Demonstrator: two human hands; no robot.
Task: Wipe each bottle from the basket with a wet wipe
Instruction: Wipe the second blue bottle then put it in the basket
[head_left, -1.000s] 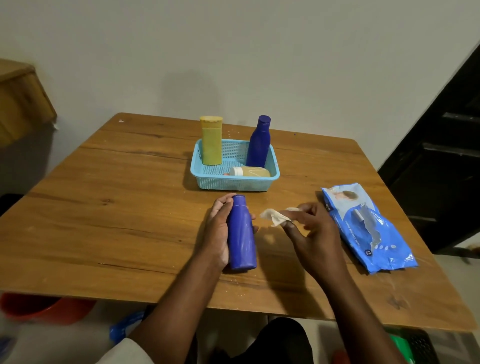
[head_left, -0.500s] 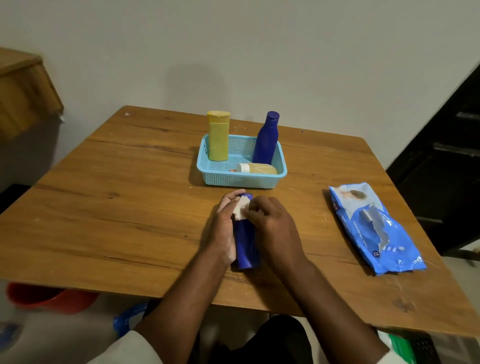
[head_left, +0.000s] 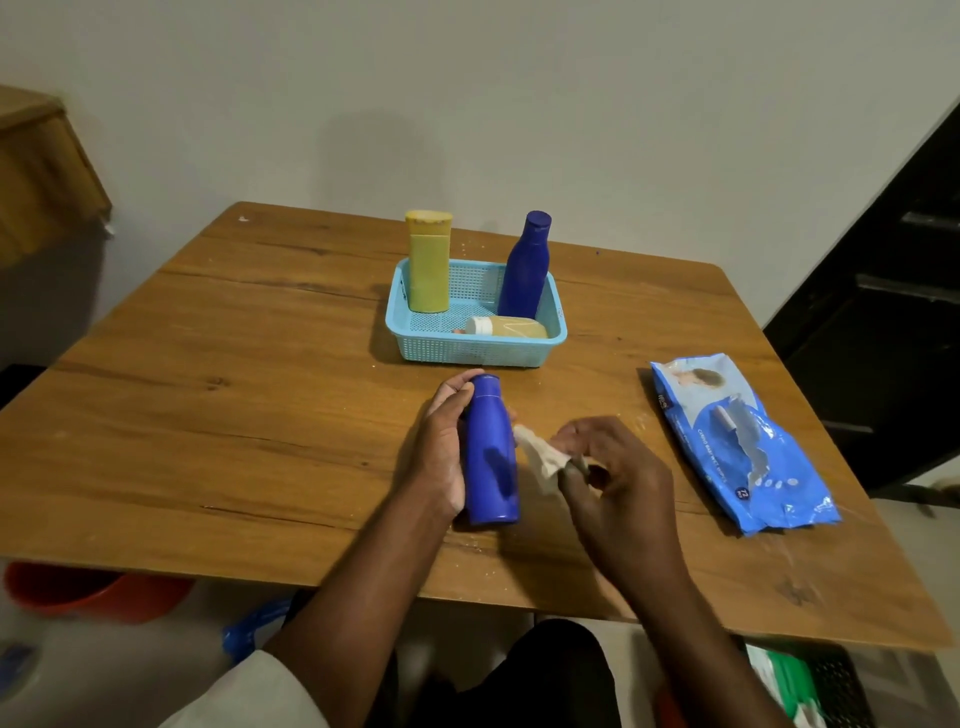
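Blue bottle (head_left: 491, 452) lying on counter (head_left: 234, 415), gripped by left hand (head_left: 441, 447), cap pointing away. Crumpled wipe (head_left: 540, 457) pinched in right hand (head_left: 613, 488), just right of bottle. Basket (head_left: 475, 348) beyond both hands, holding three bottles. Wipes pack (head_left: 737, 441) well right of right hand.

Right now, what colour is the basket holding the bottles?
Light blue; the basket shows best in the head view.
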